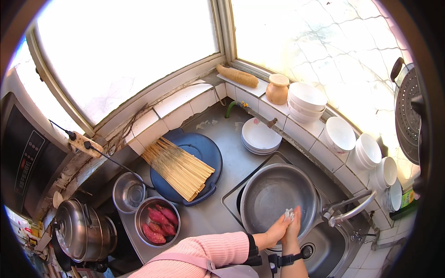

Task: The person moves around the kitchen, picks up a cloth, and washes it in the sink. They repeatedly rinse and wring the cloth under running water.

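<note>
My left hand (277, 228) and my right hand (293, 226) are pressed together over the near right side of a wide metal basin (269, 194). Between their fingers shows a small crumpled white piece (288, 213), possibly wet tissue or cloth; its exact material is unclear. Below my fingers, the basin rests across the stainless steel sink (328, 245), partly covering it. A bent metal faucet (351, 208) stands to the right of my hands, its spout turned away from the basin. White dishes under the basin's near rim are mostly hidden by my wrists.
Left of the basin, a metal bowl (159, 222) holds several red-skinned sweet potatoes. A bamboo brush (179, 170) lies on a blue lid (208, 149). White plates (261, 135) sit behind the basin; stacked bowls (306, 100) line the ledge. A steamer pot (81, 229) stands far left.
</note>
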Action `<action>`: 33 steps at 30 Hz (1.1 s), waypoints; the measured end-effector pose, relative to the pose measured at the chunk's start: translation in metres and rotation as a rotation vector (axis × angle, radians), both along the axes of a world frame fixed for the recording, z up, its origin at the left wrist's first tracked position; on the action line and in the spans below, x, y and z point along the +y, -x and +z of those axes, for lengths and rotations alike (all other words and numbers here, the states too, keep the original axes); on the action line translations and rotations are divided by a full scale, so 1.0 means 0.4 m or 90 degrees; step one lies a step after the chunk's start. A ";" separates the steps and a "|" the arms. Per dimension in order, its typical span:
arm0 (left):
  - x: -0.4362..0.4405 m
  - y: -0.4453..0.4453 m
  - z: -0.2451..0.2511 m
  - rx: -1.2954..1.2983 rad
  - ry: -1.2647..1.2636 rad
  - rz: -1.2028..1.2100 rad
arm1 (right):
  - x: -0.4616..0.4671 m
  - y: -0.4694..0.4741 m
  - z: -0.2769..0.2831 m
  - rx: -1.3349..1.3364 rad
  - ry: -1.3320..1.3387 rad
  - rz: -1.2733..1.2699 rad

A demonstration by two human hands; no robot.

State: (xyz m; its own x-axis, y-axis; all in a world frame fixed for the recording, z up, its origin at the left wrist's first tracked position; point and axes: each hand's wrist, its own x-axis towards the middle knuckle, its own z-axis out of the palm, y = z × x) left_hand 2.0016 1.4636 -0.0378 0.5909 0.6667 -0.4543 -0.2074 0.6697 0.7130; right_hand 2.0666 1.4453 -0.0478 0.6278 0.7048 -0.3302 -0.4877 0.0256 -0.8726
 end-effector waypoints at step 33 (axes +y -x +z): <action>-0.015 0.018 -0.040 0.096 -0.072 -0.081 | 0.005 -0.010 -0.010 0.216 0.021 0.023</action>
State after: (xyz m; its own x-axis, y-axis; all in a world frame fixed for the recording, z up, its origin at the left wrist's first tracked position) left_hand 1.9943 1.4574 -0.0538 0.6045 0.6427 -0.4707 -0.0118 0.5980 0.8014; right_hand 2.0708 1.4473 -0.0519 0.4528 0.7105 -0.5386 -0.7505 -0.0224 -0.6605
